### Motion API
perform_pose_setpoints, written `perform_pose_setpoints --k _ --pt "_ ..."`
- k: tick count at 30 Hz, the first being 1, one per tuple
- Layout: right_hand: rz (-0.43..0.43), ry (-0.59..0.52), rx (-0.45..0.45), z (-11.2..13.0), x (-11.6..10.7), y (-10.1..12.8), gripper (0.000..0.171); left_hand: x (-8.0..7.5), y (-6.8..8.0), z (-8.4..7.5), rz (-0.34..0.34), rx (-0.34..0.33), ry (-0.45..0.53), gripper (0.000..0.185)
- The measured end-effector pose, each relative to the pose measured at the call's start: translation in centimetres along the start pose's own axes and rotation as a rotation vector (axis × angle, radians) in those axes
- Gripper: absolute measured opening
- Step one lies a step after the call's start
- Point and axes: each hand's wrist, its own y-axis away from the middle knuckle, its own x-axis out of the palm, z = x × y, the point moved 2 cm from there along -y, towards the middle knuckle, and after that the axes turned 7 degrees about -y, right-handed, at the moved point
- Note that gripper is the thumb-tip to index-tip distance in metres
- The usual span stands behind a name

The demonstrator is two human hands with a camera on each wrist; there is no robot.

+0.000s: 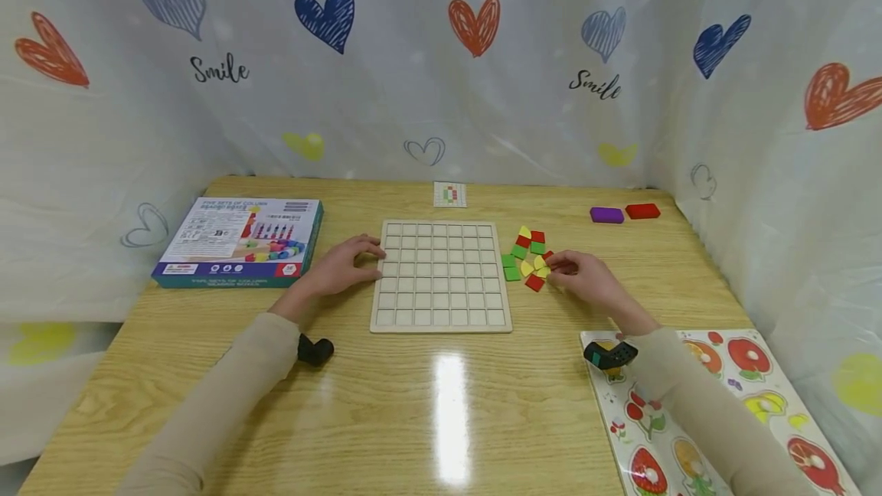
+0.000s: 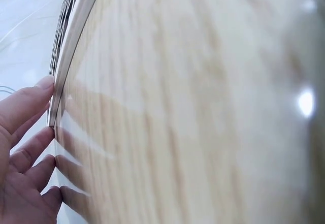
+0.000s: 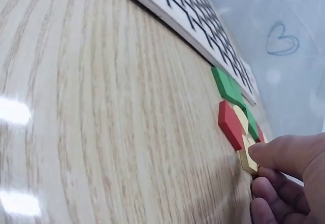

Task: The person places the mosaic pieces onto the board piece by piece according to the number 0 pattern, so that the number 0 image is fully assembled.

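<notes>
A wooden grid board (image 1: pixel 441 275) with square recesses lies flat at the middle of the table. My left hand (image 1: pixel 347 266) rests at its left edge, fingertips on the rim; in the left wrist view the fingers (image 2: pixel 33 153) are spread along that rim. Right of the board lies a loose cluster of small tiles: green squares (image 1: pixel 511 272), red squares (image 1: pixel 534 282) and yellow rounded pieces. My right hand (image 1: pixel 586 278) reaches in from the right and pinches a yellow tile (image 3: pixel 247 160), the thumb on its face and the other fingers curled beside it.
A pattern card (image 1: pixel 450 194) lies behind the board. A boxed bead set (image 1: pixel 237 243) sits at left. Purple (image 1: pixel 607 215) and red blocks (image 1: pixel 642 211) lie at back right. A fruit puzzle board (image 1: pixel 623 454) is under my right forearm.
</notes>
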Motion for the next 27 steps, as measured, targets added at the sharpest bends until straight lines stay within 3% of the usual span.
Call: perform_pose_setpoints --k 9,13,27 --pt "-0.023 0.127 -0.098 -0.33 0.46 -0.30 0.022 -0.06 -0.25 -0.17 0.002 -0.031 0.016 0.034" --pt "-0.023 0.135 -0.106 -0.42 0.35 -0.32 0.017 -0.05 -0.37 -0.12 0.006 -0.039 0.020 0.034" --pt "-0.047 0.150 -0.160 -0.61 0.51 -0.11 0.022 -0.04 -0.09 -0.15 0.004 -0.004 0.001 0.033"
